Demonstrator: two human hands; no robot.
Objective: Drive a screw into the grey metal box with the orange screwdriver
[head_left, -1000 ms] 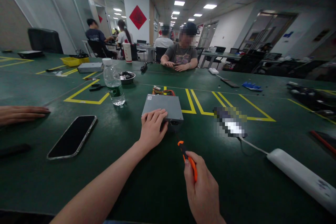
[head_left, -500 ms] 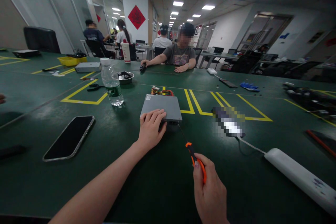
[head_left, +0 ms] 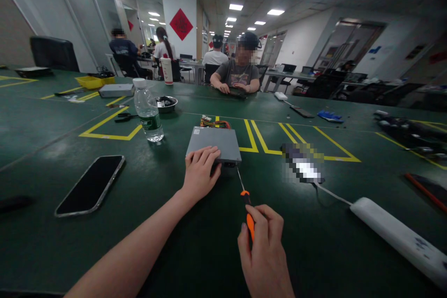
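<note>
A grey metal computer power supply (head_left: 223,141) lies on the green table in front of me, its bundle of coloured cables (head_left: 215,123) at the far side. My left hand (head_left: 201,168) presses on its near left part, fingers over the top and thumb against the near face. In my right hand (head_left: 263,242) is an orange and black screwdriver (head_left: 246,198), held by the handle. Its thin shaft points away from me, and the tip meets the near face close to the right corner. Whether it sits in a screw is too small to tell.
To the left are a phone (head_left: 91,185) and a water bottle (head_left: 149,116), with a metal bowl (head_left: 165,104) behind. A white power strip (head_left: 394,230) and its cable lie to the right, near a blurred-out device (head_left: 303,163). A person (head_left: 239,67) sits opposite.
My right hand and the screwdriver have shifted left, and the shaft stands straighter to the near face. My left hand stays put. The person opposite has drawn their hands together over a dark object.
</note>
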